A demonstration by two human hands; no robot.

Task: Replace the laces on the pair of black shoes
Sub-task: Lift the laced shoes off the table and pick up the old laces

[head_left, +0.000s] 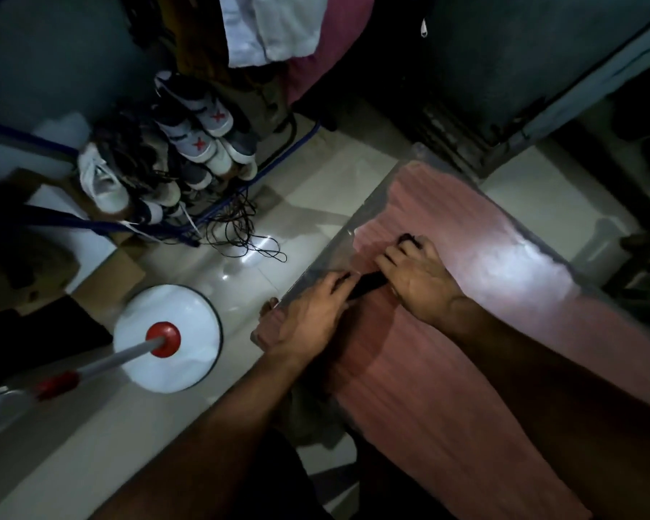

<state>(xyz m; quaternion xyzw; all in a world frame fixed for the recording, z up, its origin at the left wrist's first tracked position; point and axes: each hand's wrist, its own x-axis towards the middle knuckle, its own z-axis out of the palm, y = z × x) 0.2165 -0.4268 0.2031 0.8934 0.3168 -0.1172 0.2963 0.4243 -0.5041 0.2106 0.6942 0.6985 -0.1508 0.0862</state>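
Note:
Both my hands lie on a pink cloth spread over a table. A flat black lace runs between them. My left hand pinches its near end at the table's left edge, and my right hand grips the far part, with a small dark bundle of lace at its fingertips. No black shoe shows on the cloth. Loose black laces trail over the floor by the shoe rack.
The shoe rack at the left holds several sneakers, white and dark. A white round mop head with a red hub and grey handle lies on the tiled floor at the lower left. Cardboard lies at the left. Clothes hang at the top.

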